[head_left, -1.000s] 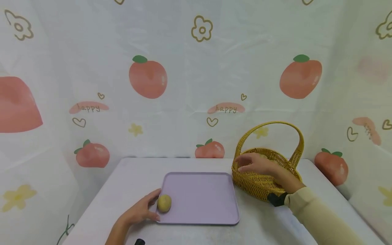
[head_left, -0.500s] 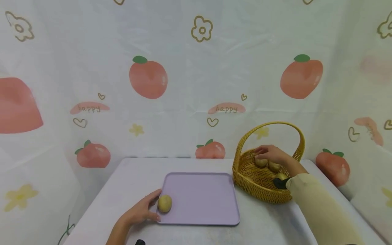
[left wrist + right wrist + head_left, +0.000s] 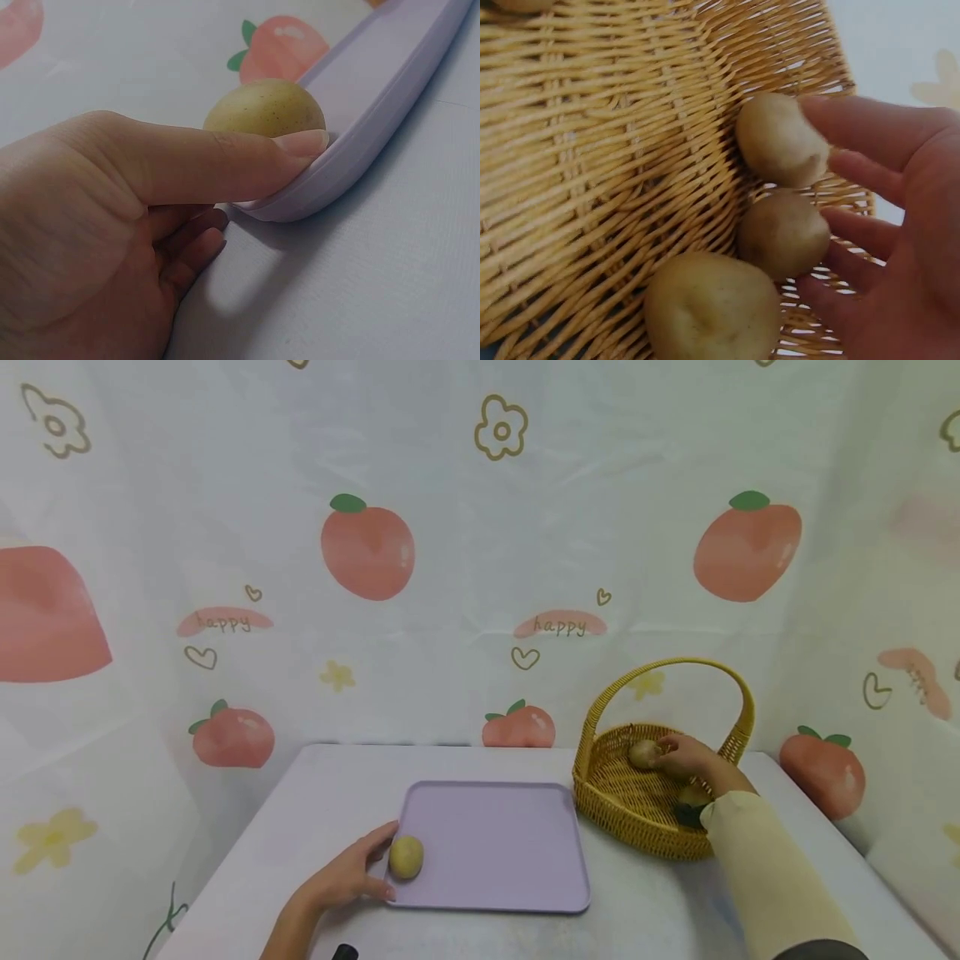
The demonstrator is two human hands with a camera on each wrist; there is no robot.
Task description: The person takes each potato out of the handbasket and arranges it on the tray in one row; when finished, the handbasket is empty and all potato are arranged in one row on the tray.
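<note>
On the pale table point(image 3: 315, 802): one lilac tray point(image 3: 495, 847), one wicker basket point(image 3: 637, 810) with hoop handle to its right. Tray holds a single small potato point(image 3: 406, 857) at its near left corner. Left hand point(image 3: 347, 878) rests at that corner, thumb point(image 3: 247, 154) pressed flat along the rim, fingers tucked beneath, just beside the potato. Basket holds three potatoes. Right hand point(image 3: 690, 758) reaches inside, fingers point(image 3: 855, 124) parted and touching the upper potato point(image 3: 780, 140) and the middle potato point(image 3: 782, 234); nothing clamped. Third potato point(image 3: 712, 307) lies below, untouched.
</note>
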